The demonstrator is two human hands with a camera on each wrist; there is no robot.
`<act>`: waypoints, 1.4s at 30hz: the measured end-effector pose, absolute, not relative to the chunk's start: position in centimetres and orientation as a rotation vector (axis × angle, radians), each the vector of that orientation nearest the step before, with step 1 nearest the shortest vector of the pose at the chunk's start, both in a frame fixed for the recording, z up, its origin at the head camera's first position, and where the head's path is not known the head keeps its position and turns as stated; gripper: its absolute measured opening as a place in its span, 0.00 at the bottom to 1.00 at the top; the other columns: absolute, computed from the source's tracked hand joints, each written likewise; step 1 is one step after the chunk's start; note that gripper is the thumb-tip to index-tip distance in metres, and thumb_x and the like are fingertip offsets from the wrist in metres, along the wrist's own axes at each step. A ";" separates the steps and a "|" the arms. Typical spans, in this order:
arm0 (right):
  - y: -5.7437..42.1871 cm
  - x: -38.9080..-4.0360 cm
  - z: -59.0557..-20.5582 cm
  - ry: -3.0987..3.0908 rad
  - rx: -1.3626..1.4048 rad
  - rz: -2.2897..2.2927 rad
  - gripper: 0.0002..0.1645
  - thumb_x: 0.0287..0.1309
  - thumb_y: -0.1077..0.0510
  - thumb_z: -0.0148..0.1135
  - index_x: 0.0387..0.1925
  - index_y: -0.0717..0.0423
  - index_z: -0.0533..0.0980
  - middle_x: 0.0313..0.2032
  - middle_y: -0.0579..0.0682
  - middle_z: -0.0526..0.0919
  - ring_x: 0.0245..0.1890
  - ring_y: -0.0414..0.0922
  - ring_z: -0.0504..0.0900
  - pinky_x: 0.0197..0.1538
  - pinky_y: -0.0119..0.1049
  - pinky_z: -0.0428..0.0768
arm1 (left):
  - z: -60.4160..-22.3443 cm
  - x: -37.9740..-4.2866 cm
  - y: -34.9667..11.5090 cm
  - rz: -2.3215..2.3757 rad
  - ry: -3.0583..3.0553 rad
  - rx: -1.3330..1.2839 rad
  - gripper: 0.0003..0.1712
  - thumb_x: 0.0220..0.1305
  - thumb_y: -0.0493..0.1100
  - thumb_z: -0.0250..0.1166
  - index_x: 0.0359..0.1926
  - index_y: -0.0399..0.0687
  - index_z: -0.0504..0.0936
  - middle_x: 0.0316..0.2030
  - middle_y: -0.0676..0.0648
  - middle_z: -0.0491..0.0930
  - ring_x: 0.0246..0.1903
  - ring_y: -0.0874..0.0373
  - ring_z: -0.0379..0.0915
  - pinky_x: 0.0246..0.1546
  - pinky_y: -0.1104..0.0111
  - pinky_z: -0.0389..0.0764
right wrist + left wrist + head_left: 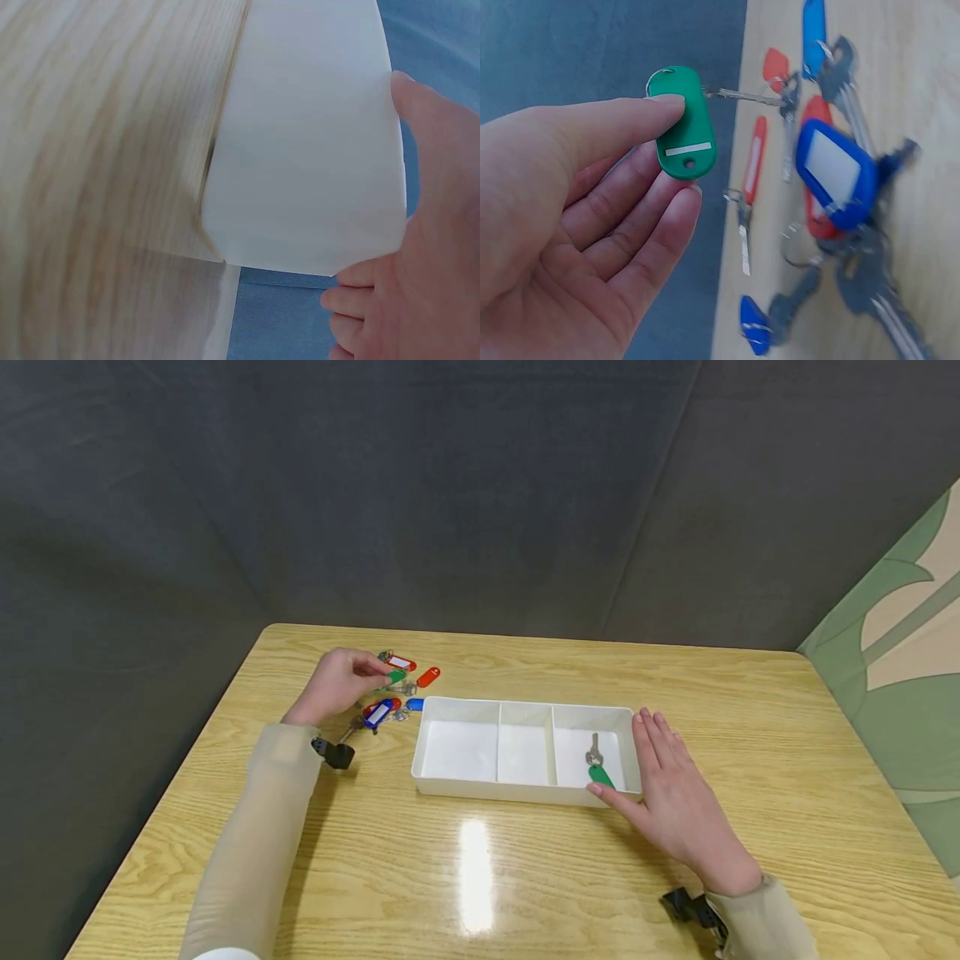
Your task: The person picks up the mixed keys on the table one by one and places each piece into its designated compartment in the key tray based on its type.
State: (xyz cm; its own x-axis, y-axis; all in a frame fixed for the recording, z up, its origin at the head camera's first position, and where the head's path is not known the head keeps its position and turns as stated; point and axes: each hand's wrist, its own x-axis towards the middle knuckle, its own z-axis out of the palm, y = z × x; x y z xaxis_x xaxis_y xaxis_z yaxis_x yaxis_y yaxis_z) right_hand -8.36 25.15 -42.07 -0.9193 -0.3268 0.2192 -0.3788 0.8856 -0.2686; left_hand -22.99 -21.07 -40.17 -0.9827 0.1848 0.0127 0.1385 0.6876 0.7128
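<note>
left grip pinching green key tag, right grip spread wide against white divided tray

No text, number or brand can be read. White label areas show on three key tags to the left of the white tray: a blue tag near its left end bears a wide label, a red tag beyond its far left corner another, and a green tag, also left, a narrow strip.
</note>
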 end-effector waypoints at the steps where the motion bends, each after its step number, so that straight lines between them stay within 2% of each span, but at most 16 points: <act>1: 25.2 -8.4 -42.1 -2.886 0.544 0.462 0.64 0.63 0.31 0.63 0.77 0.73 0.47 0.76 0.71 0.49 0.77 0.63 0.46 0.76 0.52 0.42 | -39.9 -22.9 -20.9 1.191 2.834 0.275 0.06 0.66 0.39 0.71 0.43 0.46 0.90 0.40 0.46 0.86 0.38 0.52 0.80 0.42 0.59 0.82; 18: 25.1 -8.5 -42.2 -2.886 0.543 0.465 0.64 0.63 0.31 0.63 0.77 0.73 0.47 0.75 0.71 0.50 0.77 0.64 0.46 0.76 0.53 0.44 | -37.1 -21.9 -18.5 1.254 2.836 0.475 0.06 0.65 0.40 0.73 0.43 0.47 0.90 0.40 0.50 0.86 0.37 0.56 0.82 0.42 0.60 0.84; 42: 25.2 -8.4 -42.2 -2.888 0.543 0.450 0.64 0.64 0.31 0.62 0.77 0.73 0.46 0.76 0.71 0.48 0.77 0.63 0.45 0.76 0.52 0.41 | -35.3 -20.8 -16.4 1.294 2.797 0.578 0.05 0.65 0.39 0.73 0.42 0.47 0.90 0.37 0.52 0.86 0.34 0.56 0.83 0.36 0.63 0.84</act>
State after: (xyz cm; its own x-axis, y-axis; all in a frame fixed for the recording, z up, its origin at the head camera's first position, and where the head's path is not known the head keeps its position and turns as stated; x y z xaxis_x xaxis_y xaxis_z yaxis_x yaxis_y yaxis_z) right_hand -8.45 25.20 -42.25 -0.9196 -0.3269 0.2177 -0.3776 0.8883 -0.2615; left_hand -20.82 -16.39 -35.31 -0.9321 0.3312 0.1467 0.3262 0.5914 0.7375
